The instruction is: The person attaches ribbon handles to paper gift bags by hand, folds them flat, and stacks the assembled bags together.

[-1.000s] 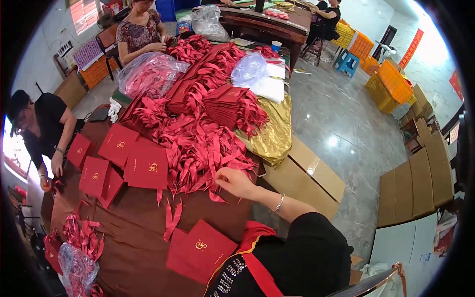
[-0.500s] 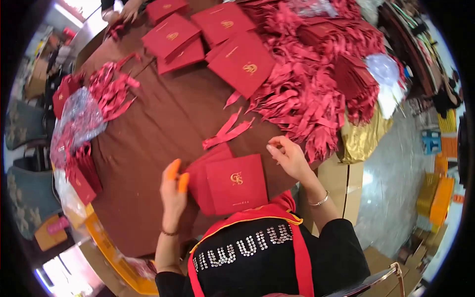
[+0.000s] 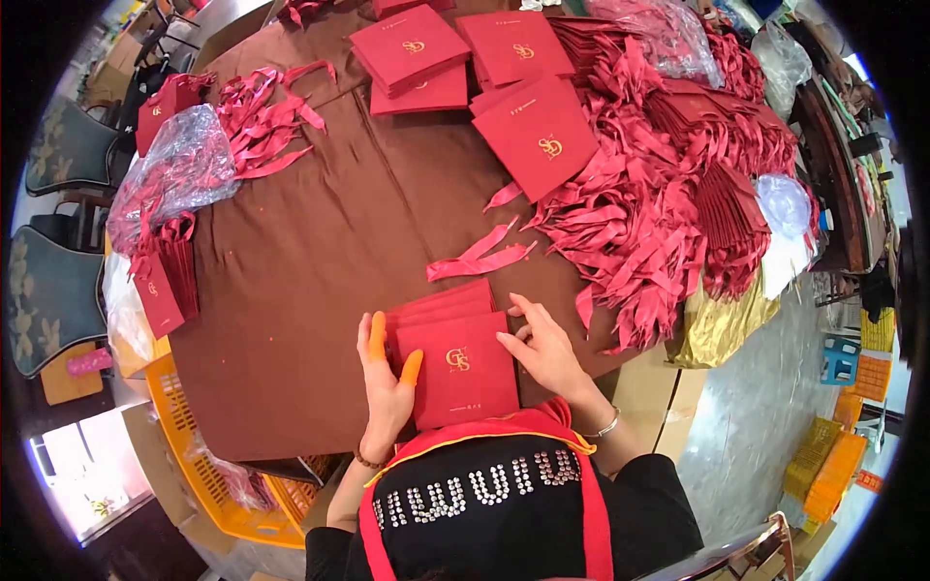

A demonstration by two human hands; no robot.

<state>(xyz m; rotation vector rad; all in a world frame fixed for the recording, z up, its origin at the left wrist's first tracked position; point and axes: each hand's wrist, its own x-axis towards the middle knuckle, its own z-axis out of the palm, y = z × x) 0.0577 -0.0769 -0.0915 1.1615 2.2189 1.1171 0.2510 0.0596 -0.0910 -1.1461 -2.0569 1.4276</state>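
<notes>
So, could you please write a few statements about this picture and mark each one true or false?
1. The left hand wears orange finger covers. True.
2. The right hand wears them too. False: its fingers are bare.
3. The front red piece with the gold emblem lies between the hands. True.
4. The gold sheeting is on the picture's left. False: the gold sheeting is on the right.
5. A plastic-wrapped bundle lies toward the left. True.

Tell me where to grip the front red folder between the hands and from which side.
Grip the folder by its right edge, from the right: that straight edge likely serves best, lying free of the red pieces spread behind the upper left.
</notes>
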